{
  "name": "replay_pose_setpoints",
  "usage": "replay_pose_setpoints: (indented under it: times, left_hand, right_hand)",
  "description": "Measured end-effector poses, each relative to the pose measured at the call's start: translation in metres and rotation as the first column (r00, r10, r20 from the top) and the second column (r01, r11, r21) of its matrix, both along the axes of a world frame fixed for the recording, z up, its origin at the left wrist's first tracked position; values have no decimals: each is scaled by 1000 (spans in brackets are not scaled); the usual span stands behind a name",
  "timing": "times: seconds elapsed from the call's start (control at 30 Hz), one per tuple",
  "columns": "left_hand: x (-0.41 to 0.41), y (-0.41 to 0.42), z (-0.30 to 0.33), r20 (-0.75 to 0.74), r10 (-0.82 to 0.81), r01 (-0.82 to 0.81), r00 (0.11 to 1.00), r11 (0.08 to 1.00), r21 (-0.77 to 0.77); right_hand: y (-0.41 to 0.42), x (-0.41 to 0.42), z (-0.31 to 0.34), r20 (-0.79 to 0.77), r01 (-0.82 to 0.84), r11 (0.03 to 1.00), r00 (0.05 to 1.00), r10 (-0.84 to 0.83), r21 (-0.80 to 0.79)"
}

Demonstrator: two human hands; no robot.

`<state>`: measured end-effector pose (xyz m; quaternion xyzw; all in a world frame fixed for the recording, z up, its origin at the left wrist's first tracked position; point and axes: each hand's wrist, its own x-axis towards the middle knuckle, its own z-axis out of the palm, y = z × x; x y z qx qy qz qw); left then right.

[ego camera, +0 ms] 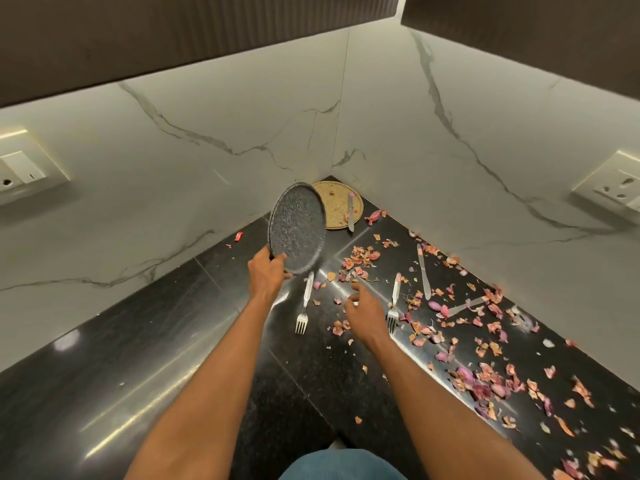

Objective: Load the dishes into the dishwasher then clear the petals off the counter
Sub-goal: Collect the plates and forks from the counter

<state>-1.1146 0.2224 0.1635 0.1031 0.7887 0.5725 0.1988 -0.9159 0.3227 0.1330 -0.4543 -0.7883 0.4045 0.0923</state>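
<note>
the right hand (363, 308) hovers with loosely curled fingers, holding nothing, above the glossy black stone table (173, 341) among scattered pink dried petals (485, 382). beyond it, the left hand (266, 271) grips the round speckled dark grey plate (298, 228) by its near rim, tilted up on edge, face toward the camera, far rim pointing at the corner.

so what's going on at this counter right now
A person is clearing dishes from a black corner counter. Their left hand grips a dark speckled plate by its rim, lifted and tilted off the counter. Their right hand hovers open over the surface between two forks, holding nothing. A tan plate with a knife on it sits in the corner, another knife and a spoon lie to the right, and dried petals are scattered across the counter.
</note>
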Motion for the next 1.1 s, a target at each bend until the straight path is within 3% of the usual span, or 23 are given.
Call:
replay_pose_setpoints:
  times: [0.2,0.27,0.33,0.4,0.53,0.63,0.77,1.1]
  left_hand:
    - [73,11,-16,328,-125,65,936,980,189]
    - [99,16,-21,401,-174,91,900,972,217]
    - [124,19,-24,471,-217,110,855,964,244]
    - [143,20,-28,545,-228,86,807,958,273]
    - [178,22,-35,640,-312,126,702,939,319]
    - [215,22,-36,657,-395,215,643,916,340]
    - [273,19,-40,665,-463,333,585,886,324]
    - [403,-18,-61,537,-618,622,574,756,205]
  right_hand:
    - [9,25,-4,-56,215,944,970,-236,-252]
    - [13,36,-10,-79,335,838,911,-405,-431]
    - [16,54,-17,-98,442,660,783,-614,-607]
    - [20,81,-19,-105,498,548,668,-736,-672]
    - [18,140,-15,-148,460,553,660,-736,-695]
    - [16,181,-25,-140,516,549,633,-762,-657]
    - [-3,246,-31,-139,591,476,523,-841,-651]
    - [-109,391,-35,-181,606,296,244,-953,-738]
